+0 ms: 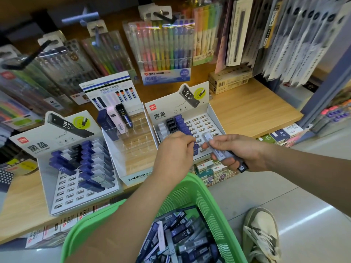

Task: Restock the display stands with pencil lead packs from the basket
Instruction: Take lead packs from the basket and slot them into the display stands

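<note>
Looking down from your head, you are working at the right display stand [206, 118] on the bench [247, 114]. Your left hand [173, 150] is curling over a blue pack [196, 149] in its slots; whether it is pinching or only pressing, I cannot tell. Your right hand [239, 150] is gripping a small bundle of lead packs [215, 149]. More are lying loose in the green basket [193, 192]. They are looking light, stiff and slick, so be taking them by the long edges. The stand is reading "deli" and "HB 0.7"; the neighbouring stand [131, 179], "MONO".
</note>
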A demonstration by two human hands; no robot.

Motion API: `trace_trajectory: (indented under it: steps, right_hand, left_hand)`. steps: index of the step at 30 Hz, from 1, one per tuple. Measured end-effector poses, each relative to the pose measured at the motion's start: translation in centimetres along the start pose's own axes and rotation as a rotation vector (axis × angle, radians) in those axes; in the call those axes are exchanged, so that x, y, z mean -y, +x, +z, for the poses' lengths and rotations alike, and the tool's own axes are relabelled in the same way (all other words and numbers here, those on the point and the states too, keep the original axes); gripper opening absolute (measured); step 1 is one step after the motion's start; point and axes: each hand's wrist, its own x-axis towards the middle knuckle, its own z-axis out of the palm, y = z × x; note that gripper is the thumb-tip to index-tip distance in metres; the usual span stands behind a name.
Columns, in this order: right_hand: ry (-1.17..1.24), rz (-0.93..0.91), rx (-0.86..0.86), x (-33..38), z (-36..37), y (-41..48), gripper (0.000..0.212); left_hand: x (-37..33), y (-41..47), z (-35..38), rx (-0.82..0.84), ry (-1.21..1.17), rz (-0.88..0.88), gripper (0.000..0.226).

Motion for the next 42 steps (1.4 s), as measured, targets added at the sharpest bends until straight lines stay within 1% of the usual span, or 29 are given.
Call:
trace_trajectory:
  steps: [2, 4, 6, 8, 11, 13, 15, 17, 20, 21, 23, 26, 31, 34, 38, 42]
  right_hand:
    - [-0.042, 0.012, 0.060, 0.2, 0.3, -0.2, 0.028]
    - [-0.087, 0.043, 0.145, 0.3, 0.8, -0.3, 0.025]
    - [-0.096, 0.085, 0.257, 0.4, 1.2, -0.5, 0.025]
    - [-0.087, 0.106, 0.334, 0.6, 1.5, -0.6, 0.024]
    - [-0.121, 0.107, 0.342, 0.9, 2.3, -0.6, 0.024]
    - [-0.174, 0.117, 0.328, 1.0, 3.1, -0.5, 0.026]
    - [-0.224, 0.132, 0.325, 1.0, 3.8, -0.3, 0.023]
    - [-0.233, 0.130, 0.286, 0.8, 4.3, -0.1, 0.006]
    - [-0.183, 0.138, 0.188, 0.4, 4.0, -0.1, 0.031]
    - [-0.167, 0.148, 0.161, 0.3, 3.8, -0.3, 0.036]
    - [-0.158, 0.161, 0.148, 0.3, 3.4, -0.5, 0.037]
    - [-0.142, 0.181, 0.168, 0.4, 3.4, -0.6, 0.032]
    - [-0.185, 0.214, 0.117, 0.3, 3.5, -0.6, 0.025]
    - [-0.248, 0.200, 0.060, 0.3, 3.5, -0.6, 0.024]
    - [-0.326, 0.163, 0.030, 0.3, 3.7, -0.5, 0.018]
    - [-0.348, 0.157, 0.034, 0.5, 3.9, -0.6, 0.021]
  left_hand:
    - [-0.5, -0.3, -0.5, -0.004, -0.270, -0.112, 0.035]
    - [-0.9, -0.8, -1.2, 0.084, -0.559, -0.181, 0.046]
    - [-0.8, -1.4, -1.9, 0.143, -0.674, -0.203, 0.044]
    - [-0.3, -2.1, -2.6, 0.146, -0.788, -0.249, 0.033]
    - [1.0, -3.5, -3.1, 0.104, -0.910, -0.349, 0.011]
    - [1.7, -4.4, -2.8, 0.065, -0.927, -0.451, 0.019]
    - [2.4, -5.3, -2.6, 0.047, -0.907, -0.512, 0.023]
    - [3.0, -5.8, -2.6, 0.024, -0.905, -0.533, 0.019]
    - [4.0, -6.0, -3.1, -0.033, -0.849, -0.553, 0.005]
    - [4.2, -5.9, -3.3, -0.048, -0.810, -0.562, 0.002]
    - [4.7, -5.7, -3.6, -0.065, -0.709, -0.563, 0.008]
    - [5.2, -5.5, -3.4, -0.061, -0.468, -0.461, 0.027]
    - [4.7, -5.1, -2.9, -0.088, -0.236, -0.338, 0.021]
    - [4.8, -4.9, -2.7, -0.063, -0.119, -0.266, 0.015]
    - [5.1, -4.8, -2.6, -0.079, -0.009, -0.098, 0.020]
    - [4.9, -4.5, -2.8, -0.013, 0.108, 0.024, 0.019]
